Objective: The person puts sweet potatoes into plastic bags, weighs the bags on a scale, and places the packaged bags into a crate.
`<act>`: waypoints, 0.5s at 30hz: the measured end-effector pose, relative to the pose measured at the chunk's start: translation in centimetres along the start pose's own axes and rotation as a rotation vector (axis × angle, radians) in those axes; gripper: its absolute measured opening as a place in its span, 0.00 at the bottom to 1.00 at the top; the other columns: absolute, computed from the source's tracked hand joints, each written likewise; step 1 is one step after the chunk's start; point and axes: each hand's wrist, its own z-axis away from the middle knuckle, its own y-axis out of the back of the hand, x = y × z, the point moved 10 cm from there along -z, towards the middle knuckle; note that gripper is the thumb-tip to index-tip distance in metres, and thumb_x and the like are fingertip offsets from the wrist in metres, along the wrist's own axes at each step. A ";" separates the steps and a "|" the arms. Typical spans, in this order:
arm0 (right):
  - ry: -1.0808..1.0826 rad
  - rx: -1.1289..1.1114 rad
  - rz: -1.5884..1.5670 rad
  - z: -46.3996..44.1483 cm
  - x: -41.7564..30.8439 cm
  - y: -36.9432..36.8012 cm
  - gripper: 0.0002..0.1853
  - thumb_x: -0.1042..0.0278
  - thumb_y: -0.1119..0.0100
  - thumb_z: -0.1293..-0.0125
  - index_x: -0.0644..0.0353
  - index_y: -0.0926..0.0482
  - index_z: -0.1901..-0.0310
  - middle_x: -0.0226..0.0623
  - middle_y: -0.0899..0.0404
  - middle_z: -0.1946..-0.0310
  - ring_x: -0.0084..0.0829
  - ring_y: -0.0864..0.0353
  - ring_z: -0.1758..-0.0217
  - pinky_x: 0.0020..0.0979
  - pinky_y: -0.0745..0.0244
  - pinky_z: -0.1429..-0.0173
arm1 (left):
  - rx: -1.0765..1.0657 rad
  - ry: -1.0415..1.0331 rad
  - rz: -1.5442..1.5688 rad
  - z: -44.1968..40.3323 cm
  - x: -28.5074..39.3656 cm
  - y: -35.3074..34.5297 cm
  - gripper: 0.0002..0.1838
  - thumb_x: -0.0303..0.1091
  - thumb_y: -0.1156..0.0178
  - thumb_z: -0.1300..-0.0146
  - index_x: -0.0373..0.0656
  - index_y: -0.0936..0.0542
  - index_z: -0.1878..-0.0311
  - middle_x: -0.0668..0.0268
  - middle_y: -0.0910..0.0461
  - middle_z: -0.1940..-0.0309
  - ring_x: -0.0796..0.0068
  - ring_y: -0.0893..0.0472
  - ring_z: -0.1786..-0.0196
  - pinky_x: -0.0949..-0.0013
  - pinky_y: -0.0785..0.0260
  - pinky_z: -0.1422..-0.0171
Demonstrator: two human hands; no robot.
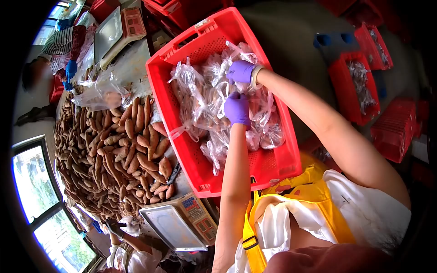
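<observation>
My left hand (236, 109), in a purple glove, is closed over the clear plastic bags (200, 107) in a red crate (278, 161). Just above it in the picture, my right hand (241, 72), gloved the same way, has its fingers pressed together on a strip of clear plastic. The two hands are close, with a bag's knotted plastic between them. Several bags fill the crate's middle, their tops twisted or tied, with reddish-brown produce dimly visible inside. The fingertips are partly hidden by the gloves and plastic.
A large pile of sweet potatoes (123, 150) lies left of the crate. One scale (175, 227) stands below it, another (114, 36) at the top. Co-workers' gloved hands (70, 70) show at upper left, others at bottom left. Red crates (355, 86) stand at right.
</observation>
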 end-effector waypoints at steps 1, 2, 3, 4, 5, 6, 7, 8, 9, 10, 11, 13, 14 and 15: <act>-0.083 0.049 -0.103 0.1 0.8 0.6 0.15 0.61 0.47 0.36 0.59 0.14 0.73 0.39 0.15 0.72 0.37 0.16 0.66 0.37 0.24 0.50 | 0.024 -0.030 0.018 -0.2 0.5 0.8 0.14 0.40 0.38 0.46 0.35 0.18 0.69 0.51 0.19 0.75 0.57 0.19 0.74 0.57 0.29 0.64; -0.088 0.051 -0.105 -0.8 2.2 -0.3 0.15 0.61 0.47 0.36 0.59 0.14 0.73 0.39 0.15 0.72 0.37 0.16 0.66 0.37 0.24 0.50 | -0.071 0.016 0.170 -0.6 0.6 0.7 0.15 0.39 0.42 0.42 0.35 0.18 0.71 0.55 0.19 0.78 0.64 0.21 0.77 0.62 0.30 0.68; -0.024 0.099 0.118 -2.2 2.8 -0.9 0.13 0.61 0.45 0.40 0.58 0.15 0.74 0.39 0.16 0.74 0.37 0.16 0.67 0.38 0.24 0.50 | -0.181 0.285 0.520 -0.1 -0.8 -0.6 0.13 0.35 0.45 0.41 0.35 0.18 0.73 0.64 0.24 0.83 0.75 0.27 0.80 0.70 0.34 0.73; 0.007 0.119 0.225 -2.3 2.8 -1.2 0.12 0.62 0.44 0.42 0.58 0.15 0.75 0.39 0.16 0.74 0.37 0.16 0.68 0.39 0.24 0.50 | -0.207 0.263 0.737 -0.3 -1.0 0.1 0.12 0.33 0.45 0.41 0.36 0.18 0.74 0.68 0.27 0.84 0.78 0.30 0.81 0.73 0.37 0.73; 0.037 0.142 0.334 -2.2 2.4 -1.2 0.11 0.62 0.42 0.45 0.58 0.15 0.76 0.39 0.17 0.75 0.37 0.16 0.69 0.39 0.24 0.51 | -0.229 0.239 0.953 -0.8 -1.1 1.1 0.11 0.31 0.45 0.41 0.36 0.18 0.74 0.72 0.31 0.86 0.81 0.33 0.82 0.77 0.39 0.74; 0.074 0.124 0.306 -2.0 2.2 -1.1 0.10 0.62 0.41 0.48 0.58 0.16 0.77 0.38 0.18 0.77 0.38 0.17 0.70 0.40 0.23 0.51 | -0.139 0.260 0.989 -1.4 -1.9 2.3 0.11 0.31 0.44 0.40 0.37 0.18 0.74 0.72 0.31 0.85 0.81 0.33 0.82 0.77 0.40 0.74; 0.063 0.107 0.273 -1.9 2.0 -0.9 0.11 0.61 0.41 0.48 0.58 0.16 0.77 0.38 0.17 0.76 0.37 0.16 0.70 0.39 0.23 0.51 | -0.047 0.278 1.025 -1.8 -2.4 3.3 0.11 0.31 0.43 0.38 0.38 0.18 0.74 0.72 0.31 0.85 0.81 0.34 0.82 0.77 0.40 0.74; 0.050 0.091 0.240 -1.8 1.7 -0.6 0.11 0.61 0.41 0.47 0.59 0.16 0.76 0.38 0.17 0.76 0.37 0.16 0.69 0.39 0.23 0.51 | -0.070 0.319 0.941 -1.5 -2.5 3.1 0.12 0.35 0.41 0.37 0.38 0.18 0.74 0.71 0.28 0.84 0.82 0.32 0.81 0.77 0.40 0.74; 0.038 0.074 0.207 -1.7 1.3 -0.3 0.11 0.61 0.41 0.46 0.59 0.15 0.75 0.38 0.17 0.76 0.37 0.16 0.69 0.38 0.23 0.51 | -0.091 0.356 0.859 -1.3 -2.5 2.9 0.15 0.40 0.38 0.36 0.38 0.18 0.74 0.70 0.26 0.82 0.82 0.31 0.80 0.78 0.39 0.73; -0.047 0.072 -0.006 -0.6 0.9 0.7 0.12 0.61 0.43 0.43 0.60 0.15 0.73 0.38 0.16 0.74 0.36 0.16 0.67 0.37 0.23 0.50 | -0.125 0.364 0.700 -0.9 -2.2 2.3 0.17 0.43 0.36 0.37 0.37 0.18 0.73 0.69 0.23 0.81 0.81 0.28 0.78 0.76 0.38 0.73; -0.132 0.066 -0.219 0.1 1.1 1.0 0.14 0.61 0.44 0.39 0.60 0.15 0.72 0.39 0.15 0.72 0.35 0.16 0.66 0.36 0.23 0.50 | -0.157 0.373 0.540 -0.2 -2.0 1.5 0.20 0.47 0.34 0.38 0.36 0.18 0.72 0.67 0.21 0.79 0.79 0.26 0.77 0.75 0.36 0.72; -0.131 0.008 -0.219 0.2 0.7 0.9 0.17 0.58 0.48 0.34 0.61 0.14 0.68 0.39 0.14 0.69 0.33 0.15 0.63 0.34 0.24 0.49 | -0.124 0.040 0.147 -0.5 -0.6 0.1 0.21 0.48 0.32 0.43 0.33 0.17 0.67 0.57 0.17 0.75 0.65 0.19 0.72 0.63 0.28 0.62; -0.101 0.010 -0.190 0.2 0.3 1.0 0.17 0.58 0.48 0.34 0.61 0.14 0.68 0.39 0.14 0.70 0.33 0.15 0.63 0.34 0.24 0.49 | -0.135 0.045 0.115 0.0 -0.2 -0.5 0.19 0.46 0.33 0.44 0.34 0.17 0.67 0.55 0.17 0.74 0.65 0.19 0.72 0.63 0.28 0.62; -0.073 0.011 -0.159 0.3 0.0 1.2 0.17 0.59 0.48 0.33 0.61 0.14 0.68 0.39 0.14 0.70 0.33 0.15 0.63 0.34 0.24 0.49 | -0.146 0.051 0.086 0.3 0.3 -0.9 0.17 0.43 0.34 0.46 0.35 0.17 0.67 0.54 0.17 0.74 0.65 0.18 0.71 0.62 0.28 0.61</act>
